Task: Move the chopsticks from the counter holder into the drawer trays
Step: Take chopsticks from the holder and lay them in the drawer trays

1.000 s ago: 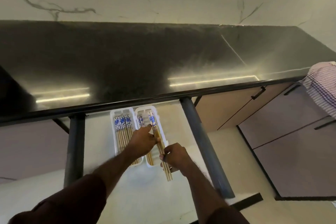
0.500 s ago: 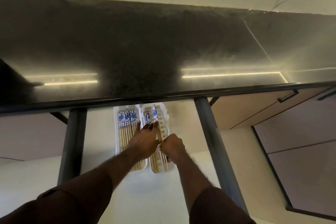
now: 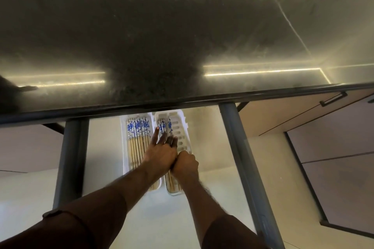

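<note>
Two white slotted trays lie side by side in the open drawer below the black counter [image 3: 162, 36]. The left tray [image 3: 123, 147] holds several wooden chopsticks [image 3: 137, 137] with blue-and-white tops. The right tray [image 3: 187, 141] holds a few of the same chopsticks [image 3: 165, 126]. My left hand [image 3: 162, 155] lies flat on the right tray's chopsticks with its fingers spread. My right hand [image 3: 185, 162] is curled in a fist over their lower ends, touching the left hand. No counter holder is in view.
Grey drawer sides run down the left [image 3: 70, 157] and the right [image 3: 242, 157] of the white drawer floor [image 3: 208, 137]. The counter's front edge overhangs the trays' far ends. Cabinet fronts with dark handles [image 3: 334, 98] stand to the right.
The chopsticks that stuck out past the right tray's near end now lie inside it. My left hand has flattened over them, and my right hand has closed up against it. The view has tilted down.
</note>
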Action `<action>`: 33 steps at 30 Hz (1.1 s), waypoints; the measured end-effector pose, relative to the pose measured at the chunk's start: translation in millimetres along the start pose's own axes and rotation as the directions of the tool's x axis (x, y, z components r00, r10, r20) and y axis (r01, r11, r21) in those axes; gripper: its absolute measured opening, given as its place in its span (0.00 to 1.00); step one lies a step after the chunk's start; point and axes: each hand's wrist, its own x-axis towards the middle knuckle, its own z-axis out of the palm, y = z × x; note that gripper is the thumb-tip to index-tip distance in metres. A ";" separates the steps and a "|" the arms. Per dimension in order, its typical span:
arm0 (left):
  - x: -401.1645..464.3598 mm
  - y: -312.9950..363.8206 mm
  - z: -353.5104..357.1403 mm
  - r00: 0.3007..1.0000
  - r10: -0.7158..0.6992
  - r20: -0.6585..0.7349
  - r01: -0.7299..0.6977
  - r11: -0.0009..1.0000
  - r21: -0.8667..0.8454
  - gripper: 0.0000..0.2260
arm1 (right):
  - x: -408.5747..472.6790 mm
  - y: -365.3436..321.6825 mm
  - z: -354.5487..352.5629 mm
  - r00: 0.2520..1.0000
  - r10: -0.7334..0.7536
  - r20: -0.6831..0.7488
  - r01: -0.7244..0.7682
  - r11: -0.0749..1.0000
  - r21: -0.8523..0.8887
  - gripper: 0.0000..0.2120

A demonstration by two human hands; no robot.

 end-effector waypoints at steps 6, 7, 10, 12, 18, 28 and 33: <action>6.8 0.3 -1.2 0.999 -0.025 0.047 0.024 0.999 0.036 0.28 | -5.5 2.1 3.8 0.990 -0.127 -0.055 0.124 0.991 -0.055 0.11; 8.1 0.5 -1.6 0.998 -0.025 0.051 0.023 0.999 0.036 0.28 | -6.4 2.5 3.5 0.988 -0.138 -0.071 0.134 0.989 -0.061 0.11; 11.0 0.8 -2.1 0.999 -0.014 0.049 0.013 0.999 0.031 0.27 | -8.8 3.7 3.8 0.981 -0.147 -0.127 0.142 0.989 -0.051 0.11; 12.1 1.2 -1.1 0.999 -0.008 0.051 0.006 1.000 0.030 0.26 | -11.1 4.9 4.1 0.977 -0.140 -0.162 0.136 0.990 -0.036 0.11; 14.3 0.3 3.0 0.998 -0.020 0.062 0.019 1.000 0.012 0.25 | -13.4 4.4 4.6 0.971 -0.143 -0.190 0.142 0.990 -0.016 0.12; 15.9 1.8 1.7 0.997 -0.017 0.076 0.015 0.999 0.029 0.24 | -18.9 5.5 5.2 0.971 -0.158 -0.182 0.155 0.987 -0.029 0.11; 13.7 0.5 2.4 0.999 -0.004 0.048 0.004 1.000 -0.011 0.23 | -24.9 5.7 -1.0 0.970 -0.168 -0.177 0.163 0.986 -0.043 0.11</action>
